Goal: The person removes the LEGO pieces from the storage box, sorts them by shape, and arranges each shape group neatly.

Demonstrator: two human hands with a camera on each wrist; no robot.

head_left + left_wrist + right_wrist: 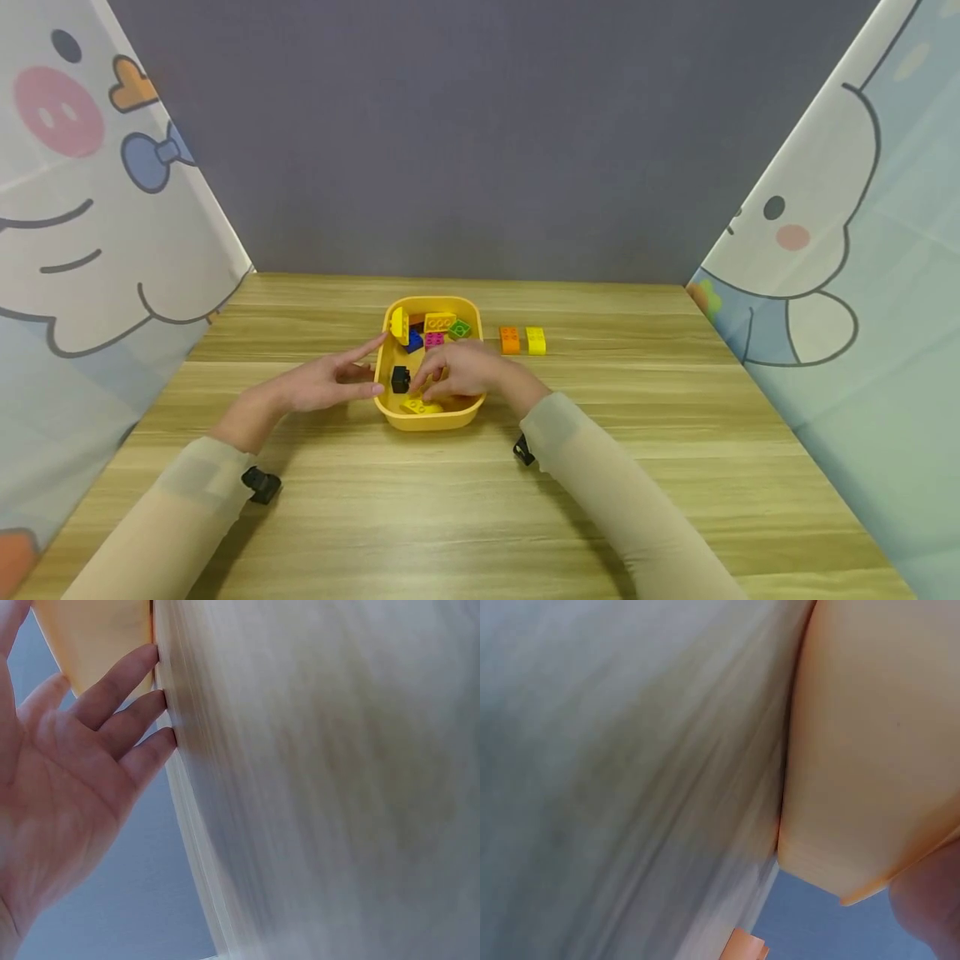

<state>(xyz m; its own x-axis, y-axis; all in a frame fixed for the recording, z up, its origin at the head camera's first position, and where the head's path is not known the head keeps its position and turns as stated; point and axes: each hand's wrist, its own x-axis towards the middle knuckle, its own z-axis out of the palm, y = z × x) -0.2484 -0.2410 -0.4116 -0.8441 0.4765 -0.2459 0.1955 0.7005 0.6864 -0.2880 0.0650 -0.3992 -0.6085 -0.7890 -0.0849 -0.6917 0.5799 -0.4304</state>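
A: Container?
B: One yellow bin (431,422), on the wood-grain table (375,525).
A: Left hand (326,382)?
B: At the bin's left side. Fingers extended and spread, index fingertip and thumb at the rim, nothing grasped.
A: Right hand (463,368)?
B: Over the bin's right wall, reaching inside. Fingers bent downward, near a black block (401,380) and a yellow piece (417,406); whether they grasp anything, cannot tell.
A: Further contents?
B: Toward the far end: curved yellow piece (398,327), blue brick (413,340), magenta brick (434,340), amber brick (439,322), green brick (460,329).
A: Outside?
B: Orange brick (509,340) and lemon brick (536,341), side by side, apart, right of the bin.
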